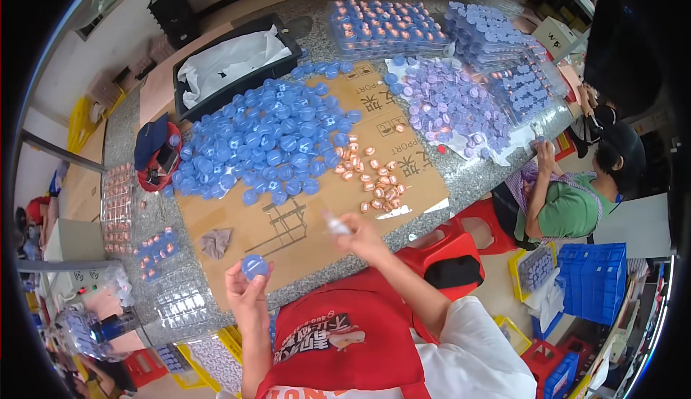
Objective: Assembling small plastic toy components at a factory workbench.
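Near the table's front edge, my left hand (246, 292) grips a round blue plastic piece (255, 266) between thumb and fingers. To its right, my right hand (360, 236) is closed on a small whitish piece (337, 225), blurred so that its kind cannot be told. Both hands are over a flat cardboard sheet (317, 255). Beyond them spreads a big heap of blue round pieces (273, 136). Small orange-and-white pieces (381, 192) lie loose just past my right hand. A crumpled greyish cloth (216, 243) rests left of centre.
A black bin (188, 104) with white lining stands at the back left, near a red bag (151, 176). Purple pieces (450, 100) and stacked filled trays (389, 32) occupy the far right. Another person in green (572, 208) works at right, past a red stool (446, 255).
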### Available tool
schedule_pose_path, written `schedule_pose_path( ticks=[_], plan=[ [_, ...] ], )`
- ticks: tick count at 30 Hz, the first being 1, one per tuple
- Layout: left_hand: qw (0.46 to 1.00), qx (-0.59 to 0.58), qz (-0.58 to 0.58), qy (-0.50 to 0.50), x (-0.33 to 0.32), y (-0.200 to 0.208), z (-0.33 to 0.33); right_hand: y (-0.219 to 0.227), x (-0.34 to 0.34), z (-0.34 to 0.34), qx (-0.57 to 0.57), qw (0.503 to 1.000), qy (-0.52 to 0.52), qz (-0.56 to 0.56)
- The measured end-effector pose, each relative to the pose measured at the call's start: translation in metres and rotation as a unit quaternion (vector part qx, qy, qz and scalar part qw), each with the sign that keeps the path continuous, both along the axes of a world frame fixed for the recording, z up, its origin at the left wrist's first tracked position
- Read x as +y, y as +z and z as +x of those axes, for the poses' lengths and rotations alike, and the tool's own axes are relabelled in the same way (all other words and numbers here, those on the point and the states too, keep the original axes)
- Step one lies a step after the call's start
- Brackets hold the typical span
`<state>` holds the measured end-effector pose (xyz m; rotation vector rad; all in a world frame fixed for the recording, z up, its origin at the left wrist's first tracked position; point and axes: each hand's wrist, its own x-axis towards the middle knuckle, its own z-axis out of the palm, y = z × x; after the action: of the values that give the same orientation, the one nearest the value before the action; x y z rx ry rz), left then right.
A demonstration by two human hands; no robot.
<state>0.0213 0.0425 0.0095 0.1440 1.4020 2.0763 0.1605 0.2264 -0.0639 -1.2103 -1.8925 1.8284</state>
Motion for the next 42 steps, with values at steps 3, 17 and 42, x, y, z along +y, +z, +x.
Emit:
schedule_pose_path(
  ticks=[3, 17, 42],
  plan=[
    [0.998, -0.023, 0.011, -0.051, 0.012, 0.0, 0.014, -0.064, 0.035, 0.002, -0.248, 0.938, -0.071, 0.23],
    [0.997, -0.046, 0.009, -0.063, 0.003, 0.004, 0.015, -0.132, -0.005, -0.032, -0.039, 0.983, -0.118, 0.136],
    [0.994, 0.002, -0.049, -0.095, -0.042, 0.0, -0.027, -0.091, -0.007, -0.096, -0.306, 0.866, 0.019, 0.396]
  ],
)
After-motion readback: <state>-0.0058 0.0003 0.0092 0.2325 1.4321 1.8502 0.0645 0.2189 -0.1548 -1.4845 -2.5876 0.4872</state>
